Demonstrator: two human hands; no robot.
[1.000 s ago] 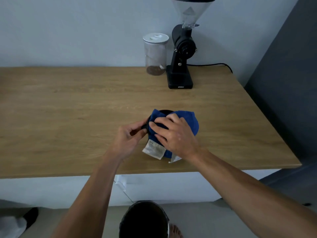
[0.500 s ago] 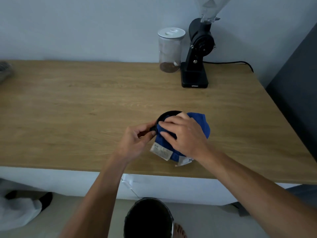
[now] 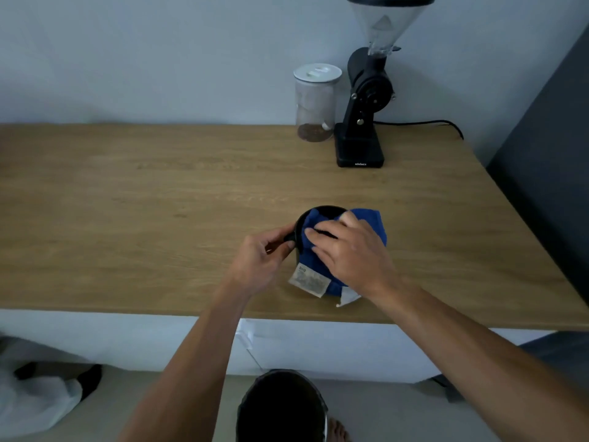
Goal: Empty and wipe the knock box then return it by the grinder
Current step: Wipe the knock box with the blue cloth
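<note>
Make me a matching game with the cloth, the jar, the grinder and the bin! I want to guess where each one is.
Things:
1. cloth
2. jar
3. grinder
4. bin

Places:
A. on the floor below the table edge
B. at the back, with a cord running right
C. draped over the black cup
D. just left of the grinder

Pairs: 1-C, 2-D, 3-B, 4-A

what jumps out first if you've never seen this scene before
The bright blue cloth near the front edge of the wooden counter, pressed by the right hand into a black knock box that the left hand steadies. Next, the tall black grinder at the back by the wall, with a clear jar just to its left.
</note>
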